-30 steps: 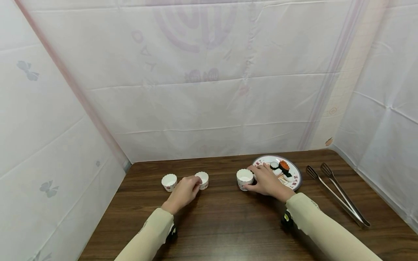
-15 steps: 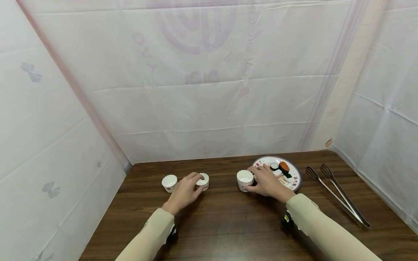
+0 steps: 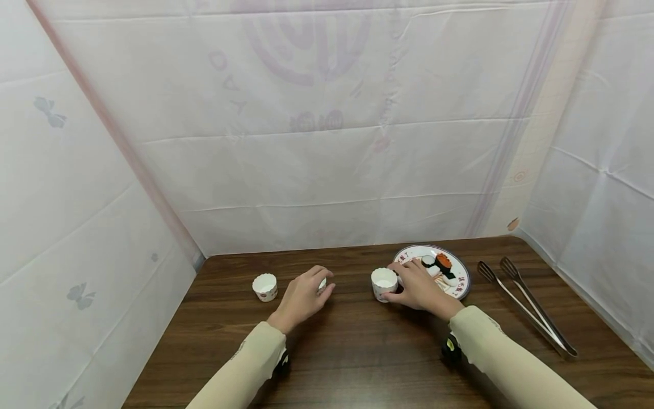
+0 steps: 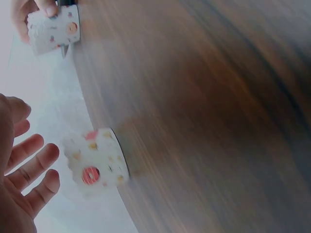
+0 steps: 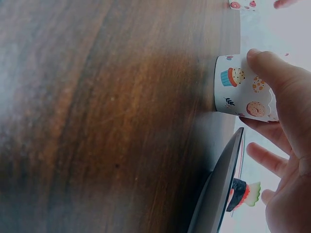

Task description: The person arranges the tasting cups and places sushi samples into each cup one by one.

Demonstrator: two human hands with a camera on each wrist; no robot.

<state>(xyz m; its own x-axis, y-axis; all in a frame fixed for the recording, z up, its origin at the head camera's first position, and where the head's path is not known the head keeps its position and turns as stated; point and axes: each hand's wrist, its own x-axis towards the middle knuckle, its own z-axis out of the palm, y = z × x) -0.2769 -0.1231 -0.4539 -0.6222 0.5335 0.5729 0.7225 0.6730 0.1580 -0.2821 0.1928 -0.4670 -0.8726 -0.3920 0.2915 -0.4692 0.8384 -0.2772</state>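
Note:
My left hand (image 3: 305,292) hovers over the middle paper baking cup, its fingers spread and slightly bent. In the head view only a white sliver of that paper baking cup (image 3: 322,284) shows past the hand. The left wrist view has a gap between the fingers (image 4: 43,158) and the printed cup (image 4: 99,165). My right hand (image 3: 418,287) grips the right-hand paper baking cup (image 3: 383,283), thumb on the near side and a finger on the far side. The cup stands upright on the table, its printed wall plain in the right wrist view.
A third baking cup (image 3: 265,287) stands at the left. Behind my right hand lies a plate (image 3: 464,284) with several toy-like sushi pieces (image 3: 443,261). Metal tongs (image 3: 536,312) lie at the right on the wooden table (image 3: 357,363). White cloth (image 3: 306,170) walls the table's back and sides.
My left hand has loosened from the middle cup's rim, spread its fingers and shifted right and slightly up over it. The right hand keeps its grip on its cup, nearly still.

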